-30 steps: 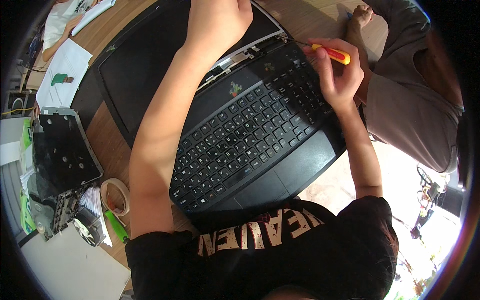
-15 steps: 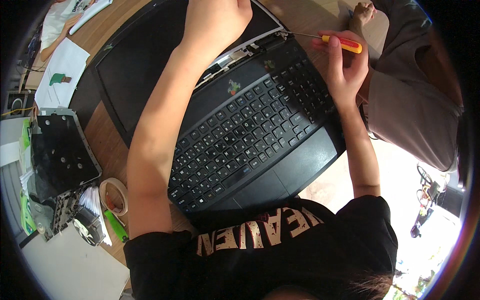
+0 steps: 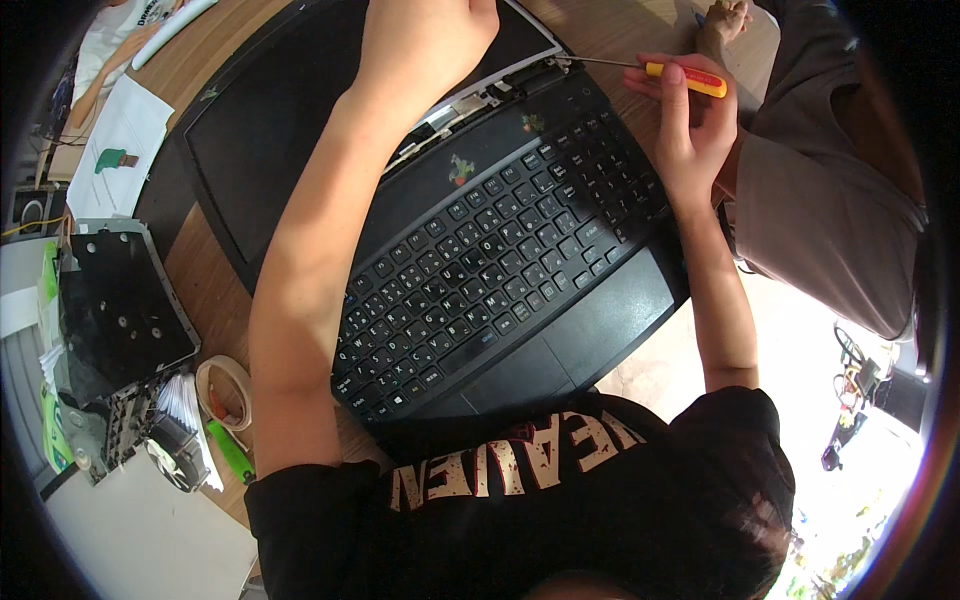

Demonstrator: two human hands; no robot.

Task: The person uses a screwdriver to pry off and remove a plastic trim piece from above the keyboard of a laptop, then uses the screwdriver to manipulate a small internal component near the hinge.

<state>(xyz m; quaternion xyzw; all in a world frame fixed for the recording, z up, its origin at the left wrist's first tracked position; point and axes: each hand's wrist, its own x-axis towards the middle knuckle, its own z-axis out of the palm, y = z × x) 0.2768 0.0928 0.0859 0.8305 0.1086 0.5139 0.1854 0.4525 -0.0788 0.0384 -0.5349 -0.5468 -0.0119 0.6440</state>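
Note:
A black laptop (image 3: 566, 345) lies opened out before me, its keyboard half toward me and its dark screen (image 3: 270, 140) behind. Along the hinge the cover is off, showing metal and loose parts (image 3: 470, 105). My right hand (image 3: 692, 140) pinches a screwdriver (image 3: 690, 80) with a yellow and red handle between thumb and fingers. Its thin shaft points left, with the tip at the right hinge (image 3: 562, 62) of the screen. Over the screen reaches my left hand (image 3: 430, 45); its fingers run past the upper edge of the picture, so what they touch is hidden.
At left stand a black metal panel (image 3: 125, 300), a small fan (image 3: 175, 455), a tape roll (image 3: 222, 395) and a green-handled tool (image 3: 232, 452). A paper sheet (image 3: 115, 150) lies farther back. Another person's leg (image 3: 830, 220) and hand (image 3: 725, 22) are close on the right.
The view has shifted slightly. My right fingers have moved a little on the screwdriver handle, while its tip stays at the hinge. My left hand keeps about the same place.

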